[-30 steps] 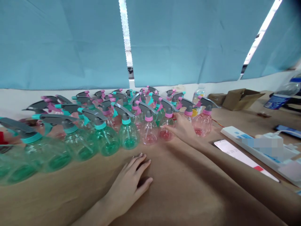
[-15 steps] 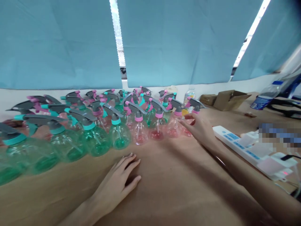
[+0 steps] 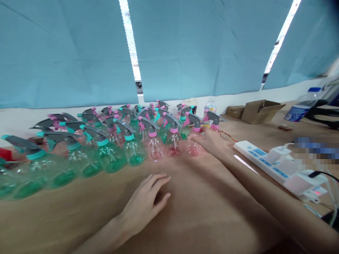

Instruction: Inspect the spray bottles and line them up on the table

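Rows of clear spray bottles with grey trigger heads stand on the brown table. In the front row, green bottles with teal collars, such as one green spray bottle (image 3: 112, 158), stand to the left of pink ones with pink collars. My right hand (image 3: 210, 141) reaches in at the right end of that row, against a pink spray bottle (image 3: 194, 148) and in front of another pink spray bottle (image 3: 215, 127). Its fingers are blurred and partly hidden, so their grip is unclear. My left hand (image 3: 145, 199) is over the table in front of the bottles, holding nothing, fingers apart.
A white power strip (image 3: 254, 153) with plugged-in chargers lies to the right of my right forearm. Farther back are an open cardboard box (image 3: 261, 111) and a blue-capped water bottle (image 3: 302, 106). A blue curtain (image 3: 180, 49) hangs behind the table.
My right hand has moved slightly left and farther in, to the side of the pink bottle. My left hand has shifted a little to the right. The view has moved slightly.
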Available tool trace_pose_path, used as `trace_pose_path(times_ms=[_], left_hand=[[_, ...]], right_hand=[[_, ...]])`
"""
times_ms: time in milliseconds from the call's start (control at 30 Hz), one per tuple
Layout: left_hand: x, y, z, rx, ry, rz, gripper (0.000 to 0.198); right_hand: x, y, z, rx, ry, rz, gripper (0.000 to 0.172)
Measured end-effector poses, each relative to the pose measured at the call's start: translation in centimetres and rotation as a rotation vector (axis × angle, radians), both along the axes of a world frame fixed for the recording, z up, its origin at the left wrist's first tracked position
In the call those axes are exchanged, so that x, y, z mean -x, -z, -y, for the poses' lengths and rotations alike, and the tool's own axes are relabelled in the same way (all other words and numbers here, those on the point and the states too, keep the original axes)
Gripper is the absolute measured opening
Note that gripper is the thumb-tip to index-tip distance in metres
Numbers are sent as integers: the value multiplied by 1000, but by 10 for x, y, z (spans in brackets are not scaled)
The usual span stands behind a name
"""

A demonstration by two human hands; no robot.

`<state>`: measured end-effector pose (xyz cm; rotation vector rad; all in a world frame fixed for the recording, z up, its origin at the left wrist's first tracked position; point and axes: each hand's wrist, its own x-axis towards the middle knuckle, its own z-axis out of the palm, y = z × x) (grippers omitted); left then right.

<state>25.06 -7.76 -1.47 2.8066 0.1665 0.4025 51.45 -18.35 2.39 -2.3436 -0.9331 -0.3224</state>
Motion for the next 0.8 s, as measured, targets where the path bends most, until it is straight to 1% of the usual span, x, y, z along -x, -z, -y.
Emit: trace_pose_path(times_ms=[100,167,200,267,367,433,467,533,633,733,800], left_hand=[[-8,-2,8,80,-4,6,31],[-13,-1,14,121,-45,17,37],[-15,0,18,137,-75,25,43],[-19,3,24,172,-131,43,63],[-21,7,31,264,-177,40,86],[-19,9,34,333,-195,67,93],[-17,9,35,370,-196,90,95],[-9,10,34,452,-174,135,93],[8,11,28,560,-108,148,86],[27,11,18,579,-95,137,84],[38,9,12,554,-101,140,84]], right_hand=[[13,1,18,16,-2,21,41],[26,3,31,13,-36,32,45],[34,4,37,6,-67,38,48],[51,7,47,-29,-183,38,50],[78,8,54,-35,-286,-74,56],[95,5,53,-21,-359,-82,49],[103,2,51,-15,-380,-72,48],[116,-5,46,16,-460,-49,45],[130,-17,35,23,-601,-65,44],[138,-25,22,11,-752,-131,44],[142,-26,11,-39,-840,-232,39]])
